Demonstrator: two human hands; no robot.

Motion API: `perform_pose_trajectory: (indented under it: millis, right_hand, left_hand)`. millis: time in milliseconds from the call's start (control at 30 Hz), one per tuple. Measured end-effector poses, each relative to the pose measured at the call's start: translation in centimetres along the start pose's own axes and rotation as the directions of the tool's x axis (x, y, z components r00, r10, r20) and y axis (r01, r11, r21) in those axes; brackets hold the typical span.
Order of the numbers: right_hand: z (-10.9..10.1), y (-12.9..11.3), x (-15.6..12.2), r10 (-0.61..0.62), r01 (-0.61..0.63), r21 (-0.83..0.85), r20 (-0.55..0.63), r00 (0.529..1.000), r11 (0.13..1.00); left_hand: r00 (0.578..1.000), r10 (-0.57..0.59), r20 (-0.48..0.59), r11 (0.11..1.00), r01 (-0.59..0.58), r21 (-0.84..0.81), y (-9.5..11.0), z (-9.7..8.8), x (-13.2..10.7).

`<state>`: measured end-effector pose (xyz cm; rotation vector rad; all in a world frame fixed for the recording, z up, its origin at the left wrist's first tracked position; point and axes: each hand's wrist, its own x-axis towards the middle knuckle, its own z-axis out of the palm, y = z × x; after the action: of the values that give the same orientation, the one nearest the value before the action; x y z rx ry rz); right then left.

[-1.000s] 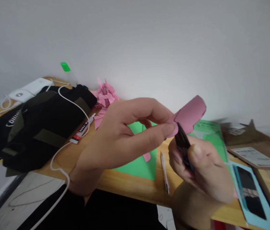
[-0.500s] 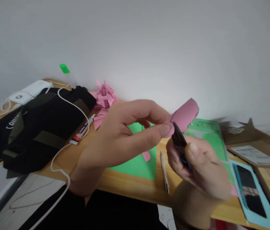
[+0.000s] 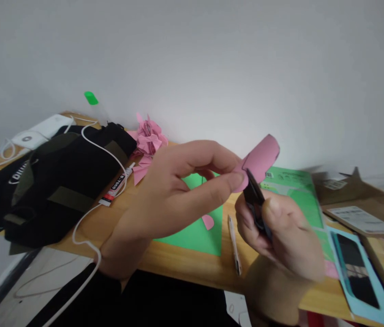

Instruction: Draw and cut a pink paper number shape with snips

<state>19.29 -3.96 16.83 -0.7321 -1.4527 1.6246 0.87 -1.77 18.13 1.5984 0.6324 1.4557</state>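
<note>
My left hand (image 3: 167, 200) is raised over the wooden desk (image 3: 192, 268) and pinches a curved piece of pink paper (image 3: 261, 159) between thumb and fingers. My right hand (image 3: 280, 236) is closed around small black scissors (image 3: 256, 204), whose blades meet the lower edge of the pink paper. Below the hands lie a green paper sheet (image 3: 198, 234), a small pink paper scrap (image 3: 208, 221) and a white pen (image 3: 235, 247).
A black bag (image 3: 52, 181) with a white cable (image 3: 89, 218) fills the left of the desk, beside a glue tube (image 3: 118, 184). A pink paper flower (image 3: 149, 136) sits by the wall. At right are a green packet (image 3: 297, 190), a blue card (image 3: 358, 272) and a cardboard box (image 3: 358, 204).
Both hands with the pink paper and scissors have drifted slightly left. The paper's tip sits a little lower and more turned than before.
</note>
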Motion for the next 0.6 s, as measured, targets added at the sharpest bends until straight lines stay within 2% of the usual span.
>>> perform_pose_trajectory:
  millis: [300, 600]
  right_hand:
    - [0.10, -0.28, 0.12, -0.013, 0.013, -0.027, 0.002, 1.000, 1.000]
    - [0.31, -0.74, 0.38, -0.037, 0.040, -0.083, 0.032, 0.999, 0.996]
  left_hand:
    - [1.000, 0.027, 0.009, 1.000, -0.027, 0.002, -0.14, 0.08, 0.09]
    - [0.997, -0.065, 0.049, 0.997, 0.063, 0.043, 0.37, -0.23, -0.07]
